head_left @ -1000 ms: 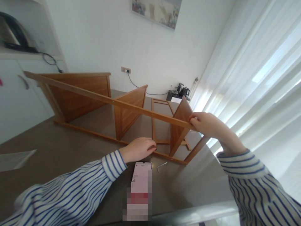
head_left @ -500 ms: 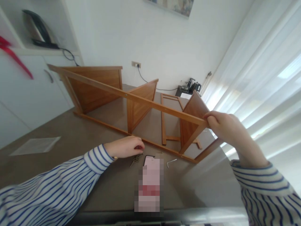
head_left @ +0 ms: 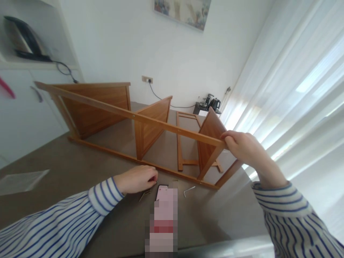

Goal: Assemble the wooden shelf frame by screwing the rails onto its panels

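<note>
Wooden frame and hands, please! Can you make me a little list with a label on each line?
Left hand: beside small metal pieces; unclear if holding one
Right hand: gripping the right end of the wooden frame
Panels: three, along the frame
Phone: on the table, partly pixelated
Bent metal rod: right of the phone

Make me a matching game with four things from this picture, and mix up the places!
Things:
1. Right hand
2. Hex key
3. Wall picture
4. Left hand

Places:
A. High up, at the top edge of the view
B. Low over the tabletop, by the small screws
C. On the upper rail's end of the wooden shelf unit
D. On the tabletop, just right of the phone

Pairs: 1-C, 2-D, 3-A, 4-B
</note>
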